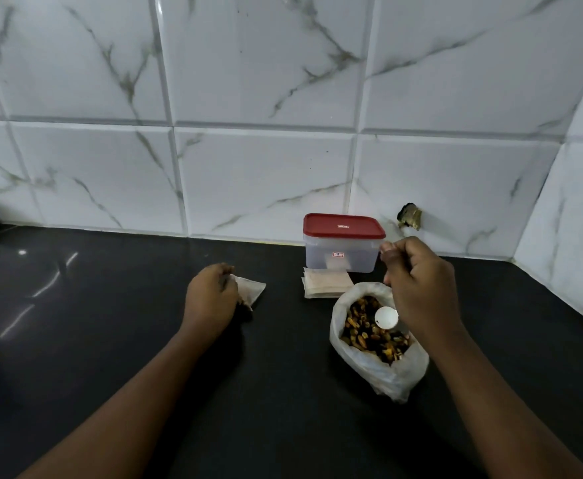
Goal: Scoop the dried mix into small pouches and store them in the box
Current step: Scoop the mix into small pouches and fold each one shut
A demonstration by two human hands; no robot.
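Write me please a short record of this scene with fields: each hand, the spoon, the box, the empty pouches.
left hand: grips a small pouch
right hand: holds the spoon handle
spoon: white, bowl over the dried mix in the open plastic bag
box: clear, red lid on
empty pouches: stacked in front of the box
surface: black counter

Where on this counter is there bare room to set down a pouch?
Bare counter lies left of the left hand, and between it and the bag of mix. Crowded at right: red-lidded box, pouch stack and bag sit close together.
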